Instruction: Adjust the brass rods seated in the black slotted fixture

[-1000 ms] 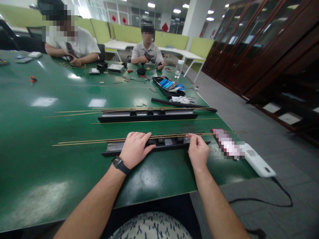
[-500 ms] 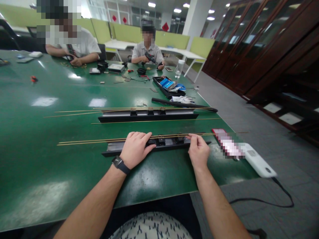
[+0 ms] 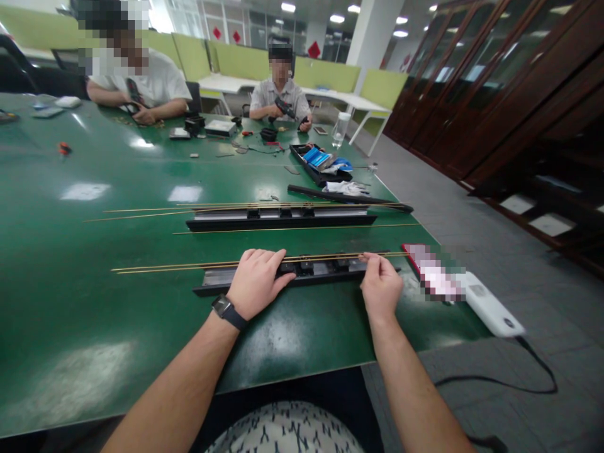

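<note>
Across the near black channel [image 3: 219, 289] lies my left hand [image 3: 255, 283], its fingers over the far side and the thumb at the near edge, closed on it. Two thin brass-coloured rods [image 3: 160, 267] run lengthwise along the channel's far side and pass under those fingers. My right hand [image 3: 381, 286] pinches at the rods near the channel's right end; which rod is between the fingertips I cannot tell. Small black blocks [image 3: 306, 267] sit inside the channel between my hands.
A second channel [image 3: 283, 221] with thin rods lies beyond. Right of my hand are a red-edged phone [image 3: 418, 258] and a white power bank [image 3: 493, 308] with a cable. Farther back are a black tray [image 3: 302, 155], a bottle [image 3: 340, 131] and two people at the table.
My right hand has slid a little to the right along the channel. The rods' left ends have shifted slightly right too. My left hand stays in place.
</note>
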`<state>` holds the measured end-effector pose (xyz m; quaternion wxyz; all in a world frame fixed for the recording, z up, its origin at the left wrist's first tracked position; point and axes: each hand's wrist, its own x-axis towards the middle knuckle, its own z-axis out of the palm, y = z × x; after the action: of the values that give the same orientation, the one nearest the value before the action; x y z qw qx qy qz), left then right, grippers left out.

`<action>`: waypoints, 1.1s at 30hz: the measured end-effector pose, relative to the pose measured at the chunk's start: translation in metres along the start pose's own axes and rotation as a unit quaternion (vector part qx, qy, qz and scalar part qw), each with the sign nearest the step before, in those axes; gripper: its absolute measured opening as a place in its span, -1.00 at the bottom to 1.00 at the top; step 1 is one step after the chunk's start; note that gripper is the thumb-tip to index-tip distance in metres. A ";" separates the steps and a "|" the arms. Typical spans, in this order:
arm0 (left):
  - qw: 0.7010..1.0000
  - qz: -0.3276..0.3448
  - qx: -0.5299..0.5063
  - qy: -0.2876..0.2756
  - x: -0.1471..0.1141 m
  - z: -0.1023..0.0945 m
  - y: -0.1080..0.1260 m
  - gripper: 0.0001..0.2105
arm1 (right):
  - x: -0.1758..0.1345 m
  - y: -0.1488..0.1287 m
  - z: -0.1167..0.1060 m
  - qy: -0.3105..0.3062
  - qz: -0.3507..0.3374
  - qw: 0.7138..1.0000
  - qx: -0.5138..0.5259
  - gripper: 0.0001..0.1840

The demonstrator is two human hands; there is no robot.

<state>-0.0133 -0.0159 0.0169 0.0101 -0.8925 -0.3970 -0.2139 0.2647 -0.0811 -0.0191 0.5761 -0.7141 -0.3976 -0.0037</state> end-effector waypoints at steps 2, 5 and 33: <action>1.000 -0.001 0.001 -0.001 0.000 0.000 0.000 -0.57 | -0.001 -0.002 0.000 -0.006 -0.005 1.000 0.004 -0.55; 1.000 0.002 0.002 -0.001 0.000 -0.001 0.000 -0.58 | -0.004 -0.005 0.000 -0.021 -0.011 1.000 0.010 -0.53; 1.000 0.001 -0.001 -0.002 0.001 -0.002 0.001 -0.56 | -0.005 -0.010 -0.001 -0.034 -0.012 0.999 -0.006 -0.51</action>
<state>-0.0126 -0.0167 0.0192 0.0085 -0.8934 -0.3959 -0.2121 0.2564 -0.0848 -0.0128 0.5581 -0.7124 -0.4253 0.0116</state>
